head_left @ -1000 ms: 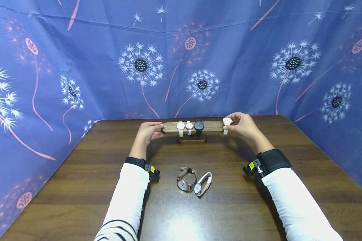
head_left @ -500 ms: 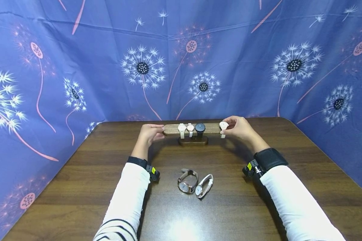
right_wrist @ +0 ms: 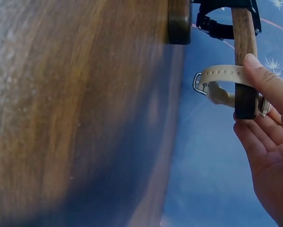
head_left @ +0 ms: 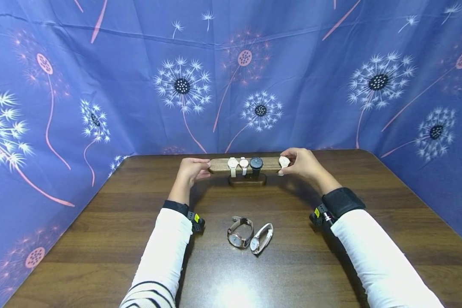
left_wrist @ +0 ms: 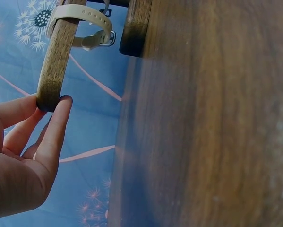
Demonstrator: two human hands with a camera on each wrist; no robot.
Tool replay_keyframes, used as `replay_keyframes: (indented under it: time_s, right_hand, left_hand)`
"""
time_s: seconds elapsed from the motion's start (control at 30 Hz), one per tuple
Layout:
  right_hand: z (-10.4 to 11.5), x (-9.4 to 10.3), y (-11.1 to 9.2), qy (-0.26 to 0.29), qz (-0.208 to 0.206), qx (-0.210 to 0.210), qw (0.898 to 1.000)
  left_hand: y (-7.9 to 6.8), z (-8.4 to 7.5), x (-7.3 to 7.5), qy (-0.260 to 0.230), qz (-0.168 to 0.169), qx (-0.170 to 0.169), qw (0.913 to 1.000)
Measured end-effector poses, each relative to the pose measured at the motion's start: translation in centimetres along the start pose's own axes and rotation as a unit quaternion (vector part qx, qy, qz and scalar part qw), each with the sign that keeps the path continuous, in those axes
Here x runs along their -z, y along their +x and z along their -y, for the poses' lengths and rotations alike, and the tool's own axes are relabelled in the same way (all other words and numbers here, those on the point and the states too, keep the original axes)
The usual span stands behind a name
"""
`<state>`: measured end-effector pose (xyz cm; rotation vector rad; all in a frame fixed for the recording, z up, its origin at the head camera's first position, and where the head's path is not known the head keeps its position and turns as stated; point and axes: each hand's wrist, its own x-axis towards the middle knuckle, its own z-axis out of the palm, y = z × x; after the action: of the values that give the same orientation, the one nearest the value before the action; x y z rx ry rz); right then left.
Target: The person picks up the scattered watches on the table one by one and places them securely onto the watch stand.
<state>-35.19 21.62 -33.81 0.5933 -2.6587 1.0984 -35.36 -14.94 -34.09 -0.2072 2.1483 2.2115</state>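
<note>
A wooden bar watch stand point(head_left: 269, 164) stands near the back of the table on a dark oval base point(head_left: 247, 180). My left hand point(head_left: 188, 172) pinches the bar's left end; the left wrist view shows thumb and fingertips on the bar tip point(left_wrist: 51, 90). At the other end, my right hand point(head_left: 306, 166) holds a white watch point(head_left: 284, 161), whose buckled cream strap point(right_wrist: 224, 73) loops round the bar in the right wrist view. Mid-bar hang a cream watch point(head_left: 232, 163), a smaller white-strapped watch point(head_left: 244, 163) and a black watch point(head_left: 256, 163).
Two buckled watches lie on the table nearer me: one with a brown strap point(head_left: 235, 240), one with a white strap point(head_left: 255, 245). A blue dandelion-print cloth point(head_left: 138, 107) hangs behind the wooden table point(head_left: 119, 239).
My right hand has slid the white watch leftward from the bar's right tip, further onto the bar. My left hand keeps its grip on the left end.
</note>
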Motion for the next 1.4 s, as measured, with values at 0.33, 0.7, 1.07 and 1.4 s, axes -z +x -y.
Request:
replay_keyframes:
  time_s: [0.33,0.7,1.07,1.4]
  right_hand:
    - [0.2,1.0,0.3,-0.05,0.05,0.002,0.998]
    - [-0.1,1.6,-0.1,-0.028,0.028,0.001,0.999]
    - [0.5,1.3,0.2,-0.065,0.025,0.004,0.998]
    - [0.9,1.2,1.1,-0.091,0.042,0.044,0.994]
  left_hand:
    - [-0.1,0.3,0.0,-0.006,-0.001,0.002,1.0]
    - [-0.2,0.6,-0.2,-0.021,-0.025,0.002,0.9995]
    - [0.0,0.9,-0.5,-0.034,-0.032,-0.006,0.9989]
    - [0.0,0.8,-0.7,-0.024,-0.03,-0.01,0.9992]
